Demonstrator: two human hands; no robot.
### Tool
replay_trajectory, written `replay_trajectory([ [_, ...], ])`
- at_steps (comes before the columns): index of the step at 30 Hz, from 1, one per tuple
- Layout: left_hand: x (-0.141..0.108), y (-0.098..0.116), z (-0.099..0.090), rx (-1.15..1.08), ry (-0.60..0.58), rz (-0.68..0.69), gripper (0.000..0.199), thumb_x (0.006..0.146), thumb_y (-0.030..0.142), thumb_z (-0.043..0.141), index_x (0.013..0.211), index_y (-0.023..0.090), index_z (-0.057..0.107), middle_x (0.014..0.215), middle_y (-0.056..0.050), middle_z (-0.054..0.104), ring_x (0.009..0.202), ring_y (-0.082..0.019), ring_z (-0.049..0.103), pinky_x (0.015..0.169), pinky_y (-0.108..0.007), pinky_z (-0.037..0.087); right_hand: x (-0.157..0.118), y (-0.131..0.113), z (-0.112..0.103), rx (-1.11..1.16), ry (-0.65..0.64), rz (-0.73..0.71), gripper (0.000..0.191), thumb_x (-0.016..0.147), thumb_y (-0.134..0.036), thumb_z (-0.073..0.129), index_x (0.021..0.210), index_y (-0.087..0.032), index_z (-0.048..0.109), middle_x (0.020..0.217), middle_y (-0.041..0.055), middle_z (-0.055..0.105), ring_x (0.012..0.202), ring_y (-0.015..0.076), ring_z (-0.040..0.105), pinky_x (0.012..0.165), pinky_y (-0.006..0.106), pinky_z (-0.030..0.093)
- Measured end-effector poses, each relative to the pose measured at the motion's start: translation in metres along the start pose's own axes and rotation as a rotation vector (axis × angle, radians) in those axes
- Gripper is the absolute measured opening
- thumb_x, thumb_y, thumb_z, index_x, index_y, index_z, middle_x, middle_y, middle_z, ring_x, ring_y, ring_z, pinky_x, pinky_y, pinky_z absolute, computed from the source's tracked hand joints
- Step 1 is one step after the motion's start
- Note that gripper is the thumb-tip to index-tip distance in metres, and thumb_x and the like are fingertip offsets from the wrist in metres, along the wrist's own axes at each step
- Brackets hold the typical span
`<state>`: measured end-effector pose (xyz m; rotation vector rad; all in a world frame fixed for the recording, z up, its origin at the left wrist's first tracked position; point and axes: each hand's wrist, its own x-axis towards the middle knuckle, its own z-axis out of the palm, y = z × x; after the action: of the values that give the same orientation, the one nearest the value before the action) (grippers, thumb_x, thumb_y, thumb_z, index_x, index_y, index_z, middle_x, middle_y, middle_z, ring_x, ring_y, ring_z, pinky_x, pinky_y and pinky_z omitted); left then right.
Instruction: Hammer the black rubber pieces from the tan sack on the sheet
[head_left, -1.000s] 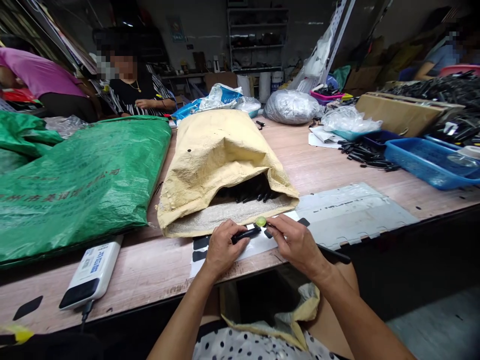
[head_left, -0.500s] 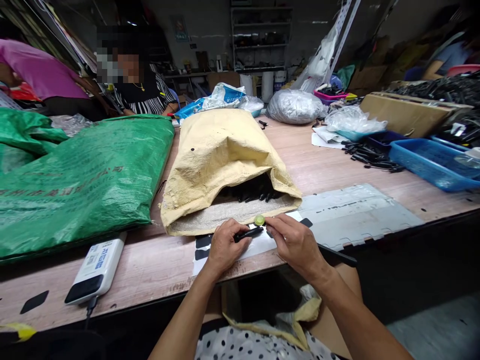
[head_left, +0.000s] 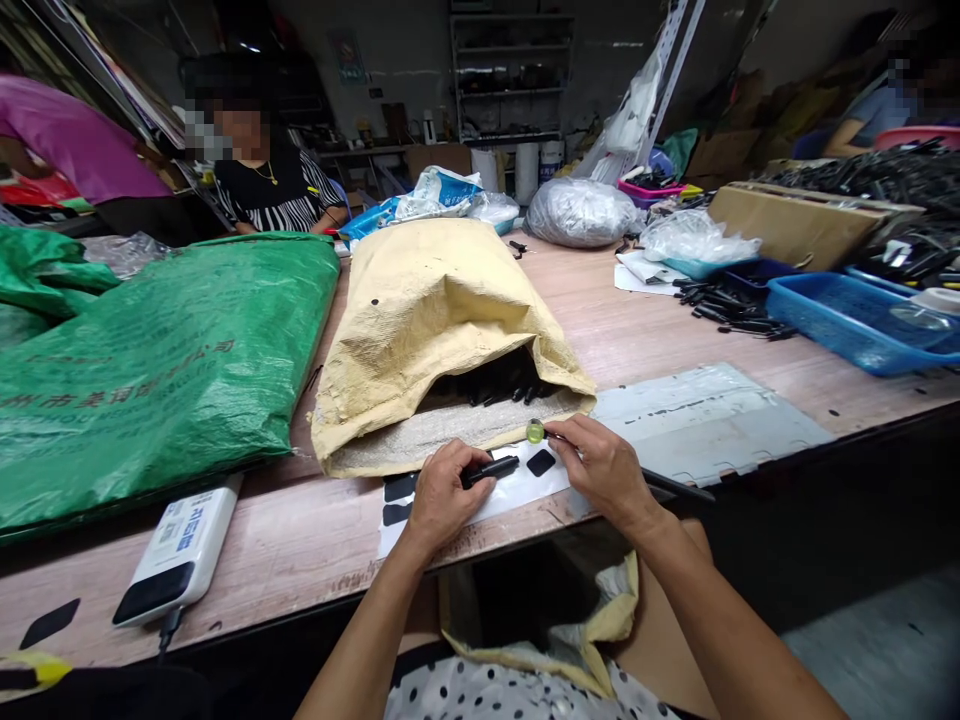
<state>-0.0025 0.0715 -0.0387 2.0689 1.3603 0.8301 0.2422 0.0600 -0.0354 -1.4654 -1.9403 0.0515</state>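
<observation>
My left hand (head_left: 448,492) is closed around a black pen-like piece (head_left: 493,470), which points right over a white sheet (head_left: 510,494). Black rounded stickers or patches (head_left: 540,462) lie on that sheet. Between its fingertips my right hand (head_left: 604,470) pinches a thin dark tool with a round yellow-green end (head_left: 535,431), held a little right of the black piece and apart from it. Just beyond both hands lies a yellow woven sack (head_left: 450,290), its mouth facing me, with many black pieces (head_left: 499,380) inside.
A green sack (head_left: 165,360) and a white power bank (head_left: 180,550) with a cable are at the left. A grey plate (head_left: 712,420), blue trays (head_left: 862,325) and piled black parts (head_left: 731,315) stand right. Other people (head_left: 277,190) are across the table and at the far right.
My right hand has drawn slightly right, moving the green-ended tool away from the black piece. My left hand keeps hold of its piece. The whole view has shifted slightly.
</observation>
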Motion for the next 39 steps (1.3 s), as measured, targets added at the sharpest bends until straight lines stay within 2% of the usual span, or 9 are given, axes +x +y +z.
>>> replay_trajectory([
  [6,0.0,0.0,-0.001,-0.03,-0.002,-0.018,0.019,0.076,0.016,0.067,0.094,0.022,0.069,0.092,-0.001,0.067,0.087,-0.02,0.06,0.083,-0.035,0.045,-0.004,0.022,0.008,-0.145,0.009,-0.012,0.019,0.093,-0.02,0.058,0.106,-0.024,0.071,0.097,0.004,0.068,0.094,0.0209,0.058,0.084,0.032,0.045],
  [15,0.0,0.002,-0.002,-0.008,-0.017,-0.03,0.019,0.077,0.016,0.068,0.095,0.022,0.069,0.094,-0.001,0.067,0.085,-0.02,0.06,0.08,-0.034,0.044,-0.007,0.019,0.01,-0.17,0.026,-0.009,0.02,0.094,-0.022,0.057,0.109,-0.024,0.07,0.097,0.0048,0.067,0.094,0.0215,0.056,0.084,0.033,0.042],
  [23,-0.003,0.003,-0.003,0.027,-0.024,0.001,0.014,0.082,0.022,0.069,0.096,0.022,0.069,0.093,-0.003,0.067,0.088,-0.022,0.06,0.08,-0.034,0.044,-0.007,0.019,0.01,-0.252,0.036,-0.032,0.018,0.093,-0.026,0.059,0.108,-0.025,0.07,0.095,0.0049,0.068,0.093,0.0215,0.054,0.083,0.036,0.034],
  [26,-0.018,0.023,-0.008,-0.045,-0.123,0.038,0.015,0.09,0.03,0.065,0.102,0.024,0.069,0.097,-0.004,0.069,0.092,-0.022,0.061,0.081,-0.034,0.045,-0.007,0.02,0.01,-0.223,0.021,-0.021,0.019,0.094,-0.025,0.057,0.108,-0.024,0.069,0.097,0.0051,0.068,0.093,0.0216,0.054,0.082,0.035,0.035],
  [29,-0.042,0.052,-0.009,-0.169,-0.401,0.071,0.015,0.095,0.033,0.06,0.105,0.027,0.07,0.095,-0.001,0.072,0.086,-0.019,0.064,0.077,-0.029,0.045,-0.006,0.02,0.01,-0.203,0.0,-0.01,0.02,0.094,-0.024,0.056,0.109,-0.024,0.069,0.098,0.0053,0.067,0.094,0.0218,0.054,0.082,0.034,0.037],
  [31,-0.059,0.063,0.0,-0.174,-0.564,0.066,0.013,0.092,0.031,0.063,0.102,0.029,0.071,0.091,0.002,0.073,0.082,-0.018,0.065,0.074,-0.028,0.045,-0.006,0.02,0.01,-0.202,-0.002,-0.003,0.019,0.094,-0.025,0.056,0.108,-0.024,0.069,0.097,0.0055,0.067,0.095,0.0221,0.055,0.082,0.034,0.038],
  [33,-0.073,0.06,0.018,-0.111,-0.639,0.006,0.016,0.086,0.029,0.067,0.102,0.03,0.071,0.091,0.002,0.074,0.084,-0.02,0.067,0.075,-0.029,0.045,-0.006,0.02,0.01,-0.2,0.005,0.001,0.019,0.094,-0.025,0.057,0.108,-0.024,0.07,0.097,0.0056,0.067,0.094,0.022,0.055,0.082,0.034,0.038],
  [37,-0.093,0.016,0.069,0.033,-0.694,-0.298,0.031,0.087,0.034,0.06,0.117,0.03,0.069,0.113,-0.006,0.074,0.106,-0.029,0.067,0.087,-0.037,0.05,-0.007,0.02,0.011,-0.183,0.018,-0.003,0.02,0.093,-0.024,0.057,0.108,-0.024,0.069,0.097,0.0052,0.067,0.093,0.0214,0.055,0.081,0.033,0.039],
  [39,-0.1,-0.008,0.091,0.081,-0.712,-0.413,0.037,0.089,0.035,0.057,0.124,0.03,0.066,0.12,-0.007,0.072,0.114,-0.03,0.065,0.093,-0.04,0.05,-0.007,0.021,0.012,-0.176,0.023,-0.005,0.019,0.093,-0.024,0.057,0.108,-0.024,0.069,0.097,0.0052,0.067,0.092,0.0213,0.056,0.081,0.033,0.039],
])
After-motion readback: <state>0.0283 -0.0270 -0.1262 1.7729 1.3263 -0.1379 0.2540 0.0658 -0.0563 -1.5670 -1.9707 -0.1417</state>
